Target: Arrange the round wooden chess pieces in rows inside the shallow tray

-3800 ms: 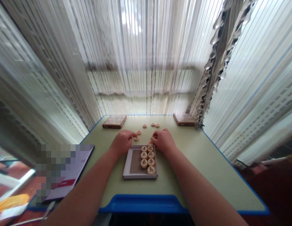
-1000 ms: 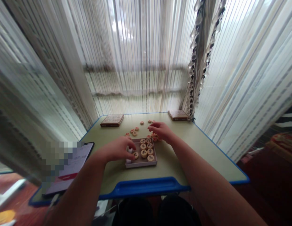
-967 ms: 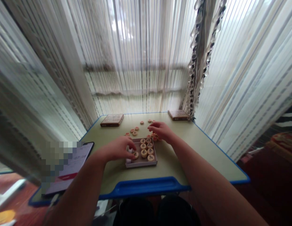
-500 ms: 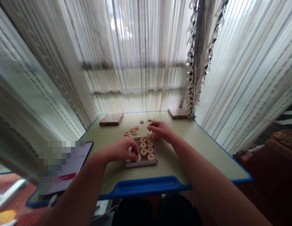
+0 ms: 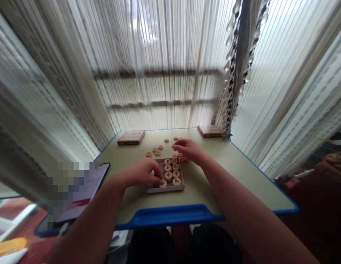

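My left hand (image 5: 142,171) reaches over the left side of a shallow open box (image 5: 170,189), fingers curled and pinched at the left edge of a round wooden Chinese chess piece (image 5: 163,183) in the front row. More pieces with black characters stand in two columns in the box, among them a front-right piece (image 5: 176,182). The hand hides part of the box's left side. Beyond the box, my right hand (image 5: 189,149) hovers with bent fingers, a little apart and holding nothing visible. Pieces with red characters (image 5: 181,159) lie below it, partly hidden.
Loose pieces (image 5: 158,153) are scattered behind the box. Flat boxes stand at the table's back left (image 5: 131,137) and back right (image 5: 210,130). A tablet (image 5: 84,194) lies at the left edge. The blue-rimmed table (image 5: 233,172) has a front trough (image 5: 173,215); curtains hang behind.
My left fingertips have shifted slightly, and more of the front-left piece shows. My right hand stays nearly in place. The whole view has moved a little.
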The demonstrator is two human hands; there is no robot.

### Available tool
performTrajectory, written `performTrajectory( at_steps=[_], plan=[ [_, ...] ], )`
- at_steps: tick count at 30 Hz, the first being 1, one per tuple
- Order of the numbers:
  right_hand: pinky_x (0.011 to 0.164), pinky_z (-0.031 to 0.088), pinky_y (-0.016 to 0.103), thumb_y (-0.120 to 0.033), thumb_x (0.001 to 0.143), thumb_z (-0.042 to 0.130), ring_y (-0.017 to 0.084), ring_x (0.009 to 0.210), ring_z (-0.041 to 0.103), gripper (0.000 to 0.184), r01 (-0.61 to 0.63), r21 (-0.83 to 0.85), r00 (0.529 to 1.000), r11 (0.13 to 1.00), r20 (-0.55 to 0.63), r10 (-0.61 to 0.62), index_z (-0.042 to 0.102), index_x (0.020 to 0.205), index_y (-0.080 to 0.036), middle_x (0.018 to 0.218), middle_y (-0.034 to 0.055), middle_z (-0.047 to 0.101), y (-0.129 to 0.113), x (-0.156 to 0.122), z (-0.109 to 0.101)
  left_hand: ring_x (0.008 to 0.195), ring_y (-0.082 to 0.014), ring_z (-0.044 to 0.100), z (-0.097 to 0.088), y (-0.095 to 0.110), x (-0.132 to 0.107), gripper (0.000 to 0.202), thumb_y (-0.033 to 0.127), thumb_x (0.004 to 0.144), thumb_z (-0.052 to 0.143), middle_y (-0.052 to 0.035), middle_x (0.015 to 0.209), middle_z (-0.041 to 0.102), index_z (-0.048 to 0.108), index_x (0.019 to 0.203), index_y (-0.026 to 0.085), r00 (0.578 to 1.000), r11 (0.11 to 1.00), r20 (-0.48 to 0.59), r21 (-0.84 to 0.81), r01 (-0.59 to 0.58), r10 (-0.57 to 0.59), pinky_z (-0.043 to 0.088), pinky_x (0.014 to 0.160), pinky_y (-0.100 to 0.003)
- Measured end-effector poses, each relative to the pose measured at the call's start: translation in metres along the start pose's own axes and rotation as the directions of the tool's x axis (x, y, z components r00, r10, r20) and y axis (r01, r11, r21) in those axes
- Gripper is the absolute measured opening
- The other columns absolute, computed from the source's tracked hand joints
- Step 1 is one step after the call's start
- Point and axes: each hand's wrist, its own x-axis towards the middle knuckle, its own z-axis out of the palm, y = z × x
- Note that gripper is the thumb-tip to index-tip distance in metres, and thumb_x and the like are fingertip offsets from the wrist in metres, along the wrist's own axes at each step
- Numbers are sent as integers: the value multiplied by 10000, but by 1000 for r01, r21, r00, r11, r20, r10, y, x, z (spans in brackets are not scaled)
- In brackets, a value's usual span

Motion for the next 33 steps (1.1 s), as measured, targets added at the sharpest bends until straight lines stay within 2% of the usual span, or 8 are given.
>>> performTrajectory(
  at_steps=[7,12,15,20,28,33],
  plan=[
    [594,401,229,-345,727,543,103,600,529,241,15,-8,1000,1000,-5,-15,666,781,-145,699,39,639,-5,-3,-3,681,-126,555,1,2,-1,209,338,688,573,-11,718,656,696,750,181,999,1000,41,-7,19,-18,389,662,-210],
    [560,392,216,-330,709,550,97,567,520,239,-20,-25,999,999,-30,19,675,780,-139,668,30,635,3,-2,-3,677,-125,549,2,-2,-1,226,356,679,577,-6,728,656,693,762,181,999,999,37,-28,15,-14,383,649,-209],
    [530,378,209,-330,709,535,99,549,516,243,-26,-61,994,998,-107,20,672,741,-132,625,23,623,12,2,0,667,-126,544,2,-3,-1,247,383,669,580,-7,709,648,693,739,175,1000,999,26,-38,17,-16,378,628,-208],
    [542,372,214,-336,717,510,110,553,518,249,21,-186,976,982,-208,-60,664,689,-144,566,10,602,23,4,5,619,-122,523,4,-2,0,313,444,645,585,-5,669,633,688,727,160,998,998,-3,-25,59,-59,357,566,-210],
    [525,377,209,-339,712,523,115,548,532,256,-40,-132,965,990,-261,5,672,725,-131,587,25,621,25,2,7,563,-105,475,7,-5,3,370,496,627,583,1,604,585,687,712,152,997,997,0,4,79,-79,325,513,-204],
    [512,370,196,-328,734,502,109,553,536,262,-35,-130,966,991,-259,0,672,728,-129,599,26,625,24,3,5,535,-95,442,8,-6,3,434,545,661,524,-3,586,556,669,666,136,997,996,-19,44,73,-72,302,486,-203]
  ],
)
